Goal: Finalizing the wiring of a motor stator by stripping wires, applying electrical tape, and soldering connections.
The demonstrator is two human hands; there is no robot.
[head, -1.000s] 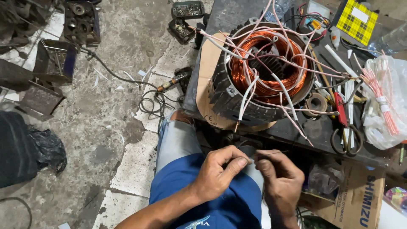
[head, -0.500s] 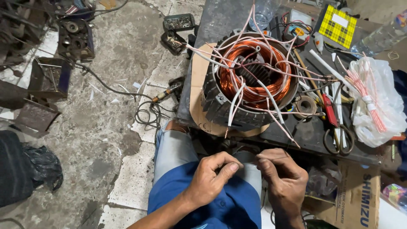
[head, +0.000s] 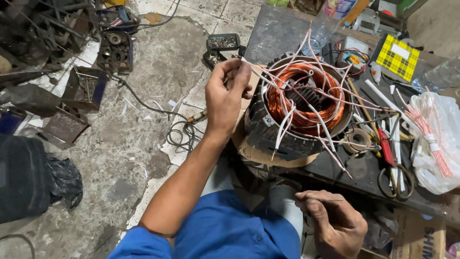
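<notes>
Left hand point(head: 225, 98) pinching white lead wire point(head: 254, 72) (stator point(head: 299, 108) beside)

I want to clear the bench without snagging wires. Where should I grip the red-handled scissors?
Take the red-handled scissors by their finger loops, coming from the near bench edge. The loops lie toward the person with bare dark bench top beside them, while the blade end points back toward the copper-wound motor stator and its white sleeved leads.
</notes>
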